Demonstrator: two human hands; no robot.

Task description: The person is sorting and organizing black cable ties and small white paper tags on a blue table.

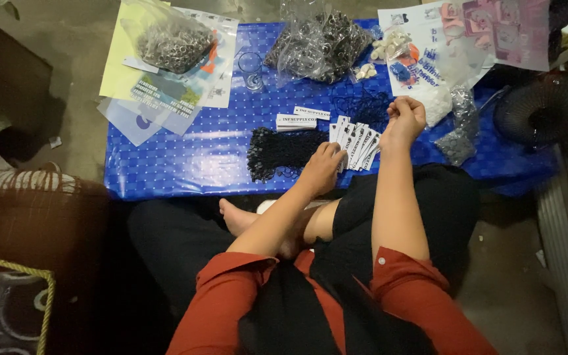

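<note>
I sit cross-legged in front of a low table under a blue patterned cover [185, 164]. My left hand [322, 167] rests palm down on a fanned spread of small white printed tags [357, 143], next to a heap of black cords [281, 152]. My right hand [403, 118] is raised just above the tags with its fingers pinched together; something small may be in them, but I cannot make it out. A short stack of white tags [296, 121] lies further back.
Clear bags of metal rings [172, 43] and dark rings [327, 43] lie at the back, with a small glass [252, 69], printed sheets [165, 92], white beads [389, 46] and a bag of silver bits [461, 125]. A black fan [547, 108] stands at right.
</note>
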